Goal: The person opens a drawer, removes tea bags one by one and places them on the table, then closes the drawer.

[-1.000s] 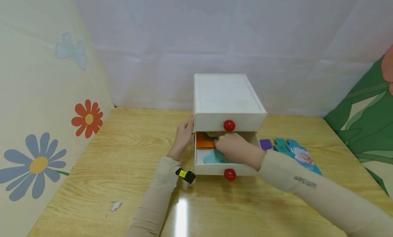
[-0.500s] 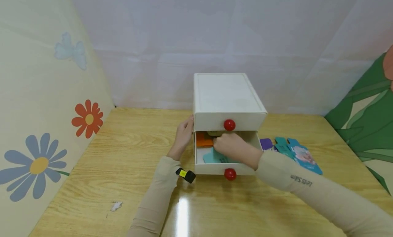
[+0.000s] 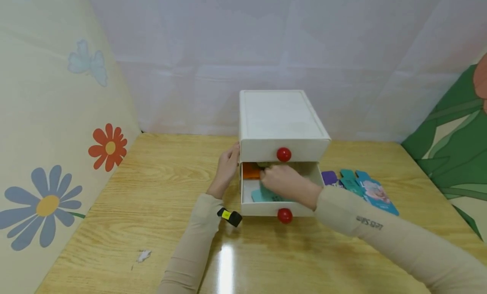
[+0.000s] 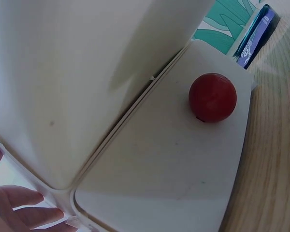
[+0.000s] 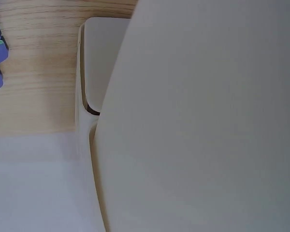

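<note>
A white two-drawer cabinet [image 3: 279, 114] stands on the table, its lower drawer [image 3: 262, 208] pulled out and its upper drawer [image 3: 260, 151] closed; each drawer has a red knob. My left hand [image 3: 225, 171] rests against the cabinet's left side, fingers extended along it in the left wrist view. My right hand [image 3: 287, 184] reaches into the lower drawer with bent knuckles, its fingertips hidden. A teal packet [image 3: 260, 196] lies right under it, and I cannot tell whether the fingers pinch it. Behind it lies an orange packet [image 3: 251, 172].
Right of the cabinet lie a purple packet [image 3: 329, 178], a teal-green packet [image 3: 351, 182] and a blue packet with a flower picture [image 3: 376, 193]. A white scuff [image 3: 143, 256] marks the wooden table [image 3: 175, 167]. A pale cloth backdrop [image 3: 190, 74] hangs behind.
My right hand has shifted slightly left and deeper inside the lower drawer, now covering more of the orange packet. The left hand has stayed in place on the cabinet.
</note>
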`<control>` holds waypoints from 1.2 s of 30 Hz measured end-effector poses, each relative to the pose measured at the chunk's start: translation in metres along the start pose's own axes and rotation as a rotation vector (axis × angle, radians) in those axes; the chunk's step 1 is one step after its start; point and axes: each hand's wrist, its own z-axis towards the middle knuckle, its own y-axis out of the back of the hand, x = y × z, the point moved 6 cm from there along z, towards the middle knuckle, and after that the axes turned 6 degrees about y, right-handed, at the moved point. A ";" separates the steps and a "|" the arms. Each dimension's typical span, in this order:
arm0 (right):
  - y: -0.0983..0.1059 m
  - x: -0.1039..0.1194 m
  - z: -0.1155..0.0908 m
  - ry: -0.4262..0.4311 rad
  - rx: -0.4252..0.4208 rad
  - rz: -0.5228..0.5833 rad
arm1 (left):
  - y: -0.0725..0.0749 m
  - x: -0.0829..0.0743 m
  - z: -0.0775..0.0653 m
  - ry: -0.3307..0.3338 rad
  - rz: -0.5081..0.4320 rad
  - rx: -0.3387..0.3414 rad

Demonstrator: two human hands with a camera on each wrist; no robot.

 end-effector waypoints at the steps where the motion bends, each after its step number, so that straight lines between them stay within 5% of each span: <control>1: 0.000 0.000 0.000 -0.008 -0.004 0.001 | 0.000 0.000 0.000 0.001 0.001 0.001; 14: -0.004 -0.001 -0.004 -0.095 0.061 0.148 | 0.001 0.002 0.001 0.030 -0.001 0.004; 36: 0.003 0.009 -0.016 -0.166 -0.050 0.192 | 0.001 0.001 0.000 0.010 0.002 0.006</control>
